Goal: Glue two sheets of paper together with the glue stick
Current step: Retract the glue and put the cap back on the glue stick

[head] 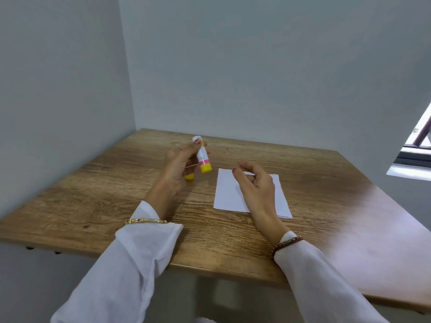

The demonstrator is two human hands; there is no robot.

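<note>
My left hand [179,169] grips a glue stick [202,157] above the wooden table [112,190]. The stick is white and pink with a yellow base, tilted, its white tip pointing up and away. A small yellow cap [190,176] lies on the table just under that hand. White paper [227,194] lies flat right of centre, and the edge of a second sheet [286,215] shows beneath it at the near right corner. My right hand [254,183] hovers over the paper with loosely curled fingers and holds nothing.
The table stands in a corner between grey walls [70,89] on the left and at the back. A window [417,148] is at the far right. Both of my arms wear white sleeves and bracelets.
</note>
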